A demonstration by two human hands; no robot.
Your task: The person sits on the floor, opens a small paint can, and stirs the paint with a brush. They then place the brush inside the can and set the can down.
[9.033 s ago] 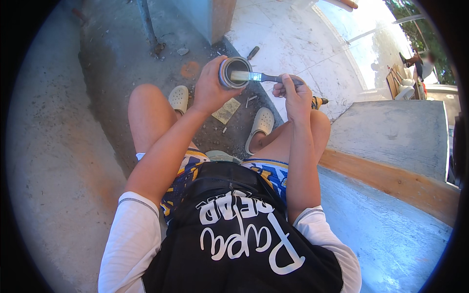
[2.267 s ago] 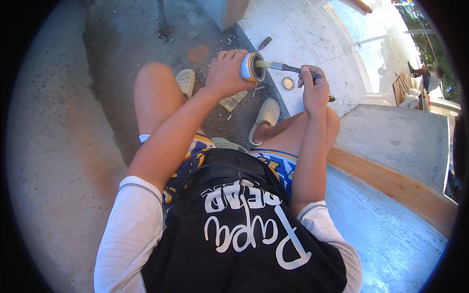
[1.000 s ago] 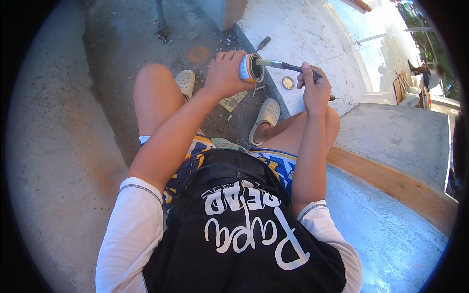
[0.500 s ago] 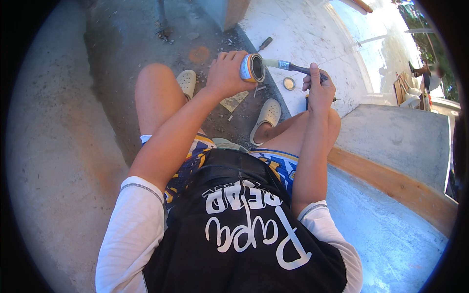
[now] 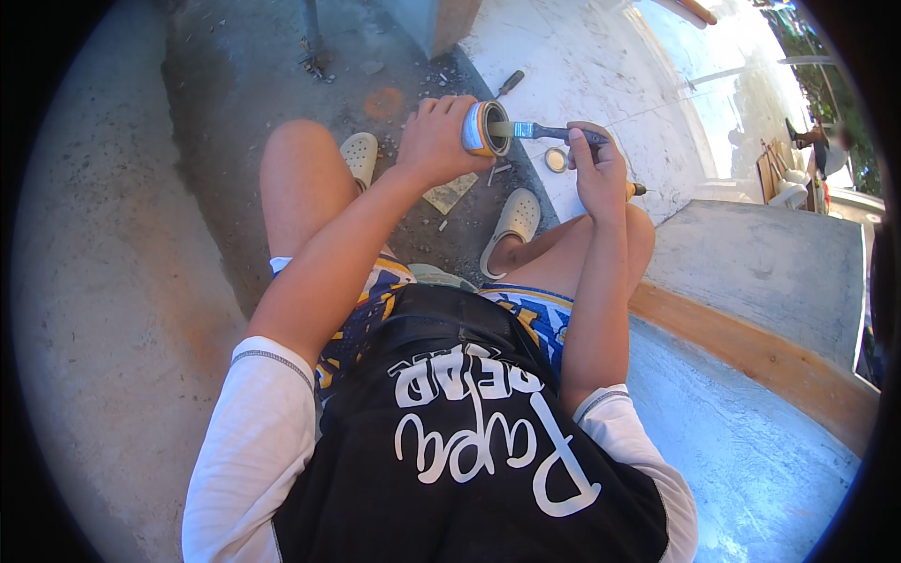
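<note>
Paintbrush [image 5: 546, 131] sits at the frame's upper centre, handle clamped in your right hand's [image 5: 601, 171] fingers, bristles at the mouth of the can [image 5: 475, 129] your left hand [image 5: 435, 143] grips, fingers wrapped around.

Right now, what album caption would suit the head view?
Left hand gripping a tilted open can, right hand holding a brush partly inside.

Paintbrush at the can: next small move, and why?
Probably ease the paintbrush slightly deeper into the can. The bristles reach into its mouth but their metal band sits outside; the left hand holds the can with its mouth facing the brush, and the right hand grips the handle.
</note>
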